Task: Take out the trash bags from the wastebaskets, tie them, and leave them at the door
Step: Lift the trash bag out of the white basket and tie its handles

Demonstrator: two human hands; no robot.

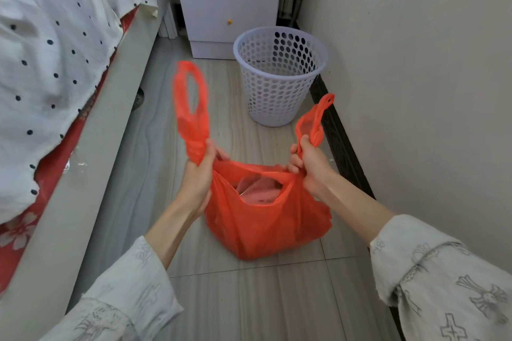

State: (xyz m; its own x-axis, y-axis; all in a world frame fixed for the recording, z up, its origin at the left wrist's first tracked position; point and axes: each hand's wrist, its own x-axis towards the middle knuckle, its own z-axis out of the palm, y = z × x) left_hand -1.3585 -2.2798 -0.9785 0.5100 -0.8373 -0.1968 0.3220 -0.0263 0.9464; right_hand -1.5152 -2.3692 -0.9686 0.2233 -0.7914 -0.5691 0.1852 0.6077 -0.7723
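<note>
Trash bag [266, 219] rests on the floor [249, 299] at 6 o'clock of the wastebasket [279, 75], left hand [198, 174] and right hand [311, 166] each clenched around a handle, whose thin plastic could tear or slip if yanked apart while knotting.

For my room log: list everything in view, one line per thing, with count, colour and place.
trash bag: one, orange-red, on the floor between the hands, mouth open
bag handles: two, orange-red, pulled up, one per hand
wastebasket: one, pale perforated plastic, upright by the wall, unlined
drawer unit: one, white, yellow knobs, behind the basket
bed cover: one, white with dark dots, left
floor: grey tiles
left hand: gripping left handle
right hand: gripping right handle
</note>
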